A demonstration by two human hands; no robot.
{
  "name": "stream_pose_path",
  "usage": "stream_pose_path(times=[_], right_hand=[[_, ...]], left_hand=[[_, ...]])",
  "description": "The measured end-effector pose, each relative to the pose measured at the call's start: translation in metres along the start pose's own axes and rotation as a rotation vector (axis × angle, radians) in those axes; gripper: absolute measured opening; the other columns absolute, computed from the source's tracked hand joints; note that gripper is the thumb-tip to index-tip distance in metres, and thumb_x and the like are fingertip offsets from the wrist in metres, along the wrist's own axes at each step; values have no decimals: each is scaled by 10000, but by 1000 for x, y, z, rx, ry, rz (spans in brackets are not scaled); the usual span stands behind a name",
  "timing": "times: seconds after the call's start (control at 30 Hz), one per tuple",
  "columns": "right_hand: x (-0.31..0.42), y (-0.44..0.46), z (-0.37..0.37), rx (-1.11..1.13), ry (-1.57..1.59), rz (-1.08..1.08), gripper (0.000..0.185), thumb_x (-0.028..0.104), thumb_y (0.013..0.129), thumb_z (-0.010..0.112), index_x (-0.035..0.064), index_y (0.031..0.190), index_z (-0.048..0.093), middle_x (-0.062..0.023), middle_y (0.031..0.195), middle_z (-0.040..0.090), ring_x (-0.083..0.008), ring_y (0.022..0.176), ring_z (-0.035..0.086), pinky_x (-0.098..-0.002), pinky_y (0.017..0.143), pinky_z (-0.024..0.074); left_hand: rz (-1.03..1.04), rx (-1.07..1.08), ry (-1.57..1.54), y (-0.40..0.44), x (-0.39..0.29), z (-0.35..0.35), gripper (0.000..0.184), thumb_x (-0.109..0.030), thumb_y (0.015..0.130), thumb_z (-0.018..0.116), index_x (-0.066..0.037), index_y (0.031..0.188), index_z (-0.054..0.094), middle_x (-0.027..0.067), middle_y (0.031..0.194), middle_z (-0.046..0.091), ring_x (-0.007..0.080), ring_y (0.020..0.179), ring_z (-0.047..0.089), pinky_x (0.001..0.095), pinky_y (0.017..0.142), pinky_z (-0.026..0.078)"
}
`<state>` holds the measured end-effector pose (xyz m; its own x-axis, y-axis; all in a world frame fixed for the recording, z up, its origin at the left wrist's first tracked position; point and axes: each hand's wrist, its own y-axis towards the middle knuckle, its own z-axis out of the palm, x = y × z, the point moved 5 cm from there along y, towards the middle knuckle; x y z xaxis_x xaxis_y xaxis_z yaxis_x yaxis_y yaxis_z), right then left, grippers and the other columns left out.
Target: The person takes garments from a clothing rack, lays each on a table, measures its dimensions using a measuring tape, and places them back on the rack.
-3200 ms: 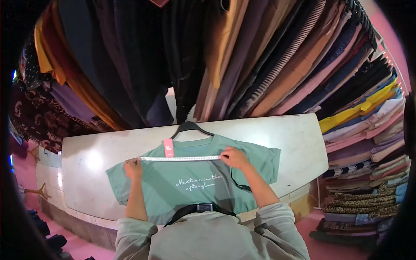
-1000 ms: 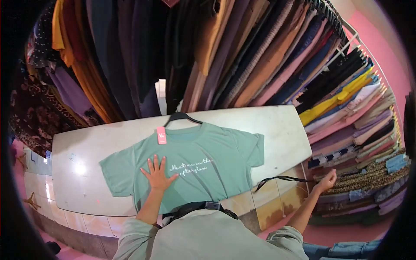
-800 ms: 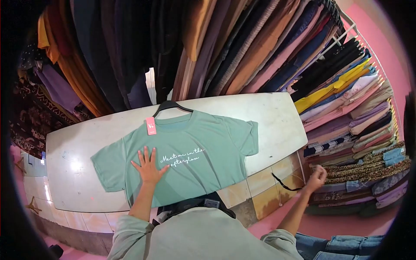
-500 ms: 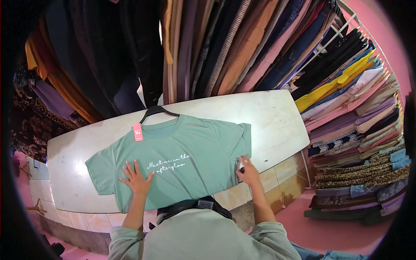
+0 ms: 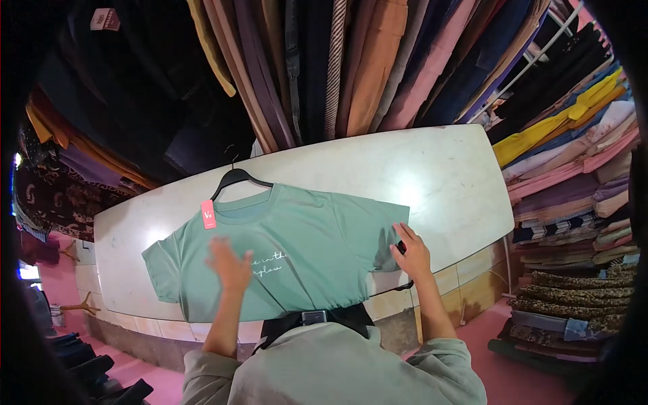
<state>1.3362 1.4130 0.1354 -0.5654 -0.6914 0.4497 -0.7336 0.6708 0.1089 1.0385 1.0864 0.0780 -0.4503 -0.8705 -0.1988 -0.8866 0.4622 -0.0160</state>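
Observation:
A green T-shirt (image 5: 310, 229) with white script lettering on its chest lies spread out, hung on a black hanger (image 5: 236, 177). A pink tag (image 5: 208, 214) is at its neckline. My left hand (image 5: 231, 265) is over the chest, blurred, fingers apart, covering part of the lettering; whether it touches the cloth I cannot tell. My right hand (image 5: 412, 252) is at the sleeve on the right, fingertips by its edge. A small dark object (image 5: 401, 248) shows between its thumb and fingers; its kind is unclear. A black piece (image 5: 403, 286) shows below that hand.
The shirt lies on a white table (image 5: 459, 175) with rounded corners. Hanging trousers and other garments (image 5: 378, 67) crowd its far side. More clothes hang on a rack (image 5: 574, 162) at the right. Wooden hooks (image 5: 81, 305) stick out at the lower left.
My left hand has lifted or slid upward across the chest, now over the lettering. My right hand has moved up along the sleeve edge. The view has shifted, and the hanger's hook shows more.

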Motion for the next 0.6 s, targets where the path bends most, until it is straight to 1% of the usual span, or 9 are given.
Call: stream_pose_path(times=[0.03, 0.07, 0.1, 0.2, 0.27, 0.4, 0.5, 0.53, 0.6], right_hand=[[-1, -1, 4, 2, 10, 2, 512, 244, 695, 610, 132, 1183, 499, -62, 1226, 488, -310, 747, 579, -369, 663, 492], [-7, -3, 16, 138, -126, 86, 559, 232, 696, 607, 138, 1225, 454, -46, 1285, 432, -311, 742, 578, -380, 650, 497], [-12, -10, 26, 274, -261, 170, 608, 219, 697, 604, 143, 1268, 408, -29, 1345, 376, -313, 736, 578, -391, 638, 501], [-25, -31, 20, 284, -328, 299, 617, 206, 699, 600, 140, 1277, 394, -6, 1371, 337, -314, 722, 577, -409, 621, 507], [-26, -38, 19, 253, -290, 283, 624, 210, 695, 608, 140, 1277, 395, -6, 1368, 343, -312, 720, 577, -403, 623, 506], [-31, -35, 17, 209, -164, 204, 643, 212, 680, 633, 142, 1275, 397, -20, 1358, 357, -309, 719, 577, -385, 624, 506], [-17, -29, 7, 165, -181, 170, 655, 211, 666, 652, 140, 1268, 405, -40, 1352, 365, -307, 722, 577, -372, 627, 506], [-14, -30, 8, 168, -179, 172, 655, 211, 666, 652, 140, 1268, 405, -40, 1352, 365, -307, 722, 577, -372, 627, 506], [-14, -38, 14, 310, -222, 219, 662, 214, 660, 658, 134, 1267, 404, -57, 1352, 363, -308, 730, 578, -368, 628, 505]], left_hand=[[194, 124, 65, 3, -32, 2, 755, -524, 776, 490, -165, 1376, 207, 134, 1439, 107, 357, 1318, 77, 642, 972, 45], [385, 250, 126, 0, -56, 8, 758, -532, 771, 486, -163, 1375, 214, 124, 1439, 117, 357, 1316, 85, 634, 978, 46], [384, 253, 135, -4, -62, 9, 758, -532, 771, 486, -163, 1375, 214, 124, 1439, 117, 357, 1316, 85, 634, 978, 46], [296, 240, 138, -3, -61, 11, 763, -541, 763, 480, -169, 1375, 218, 110, 1440, 130, 355, 1315, 92, 625, 984, 41], [348, 203, 109, -5, -57, 13, 780, -543, 726, 524, -190, 1365, 248, 90, 1440, 138, 345, 1318, 89, 624, 988, 30], [383, 205, 115, -4, -56, 12, 797, -557, 717, 524, -175, 1362, 254, 99, 1440, 132, 348, 1317, 85, 619, 991, 14], [395, 226, 110, -6, -58, 10, 821, -575, 710, 520, -158, 1364, 250, 109, 1440, 125, 350, 1317, 80, 618, 992, 5], [401, 240, 108, -7, -57, 10, 840, -589, 709, 505, -147, 1370, 233, 122, 1441, 115, 361, 1317, 72, 621, 988, 11], [400, 261, 103, -12, -56, 9, 860, -603, 707, 490, -137, 1375, 216, 136, 1442, 105, 371, 1317, 63, 625, 984, 17]])
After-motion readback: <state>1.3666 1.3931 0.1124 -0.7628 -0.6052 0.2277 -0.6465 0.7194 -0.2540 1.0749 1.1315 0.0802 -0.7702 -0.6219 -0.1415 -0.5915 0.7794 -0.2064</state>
